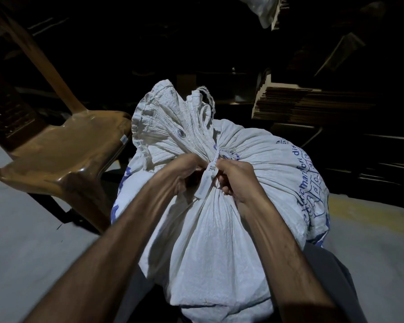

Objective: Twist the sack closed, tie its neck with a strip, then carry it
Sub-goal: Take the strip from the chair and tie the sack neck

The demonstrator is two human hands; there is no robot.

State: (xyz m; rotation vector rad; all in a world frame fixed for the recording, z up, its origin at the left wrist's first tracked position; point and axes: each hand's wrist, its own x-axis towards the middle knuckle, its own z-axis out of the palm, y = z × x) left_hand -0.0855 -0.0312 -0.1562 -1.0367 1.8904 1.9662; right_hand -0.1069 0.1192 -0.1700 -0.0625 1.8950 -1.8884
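Observation:
A full white woven sack [219, 234] with blue print stands upright in front of me. Its neck is gathered tight, and the loose mouth [170, 122] fans out above. A narrow white strip [207, 177] wraps the neck, and its flat end hangs down between my hands. My left hand [184, 171] is closed against the neck on the strip's left side. My right hand [233, 177] is closed on the right side, fingers curled into the strip and bunched cloth. Exactly what each finger pinches is hidden.
A brown plastic chair [63, 157] stands close on the left, its seat almost touching the sack. Stacks of flattened cardboard [313, 103] fill the dark shelves at the back right. The grey floor [21, 241] has a yellow line [359, 213] on the right.

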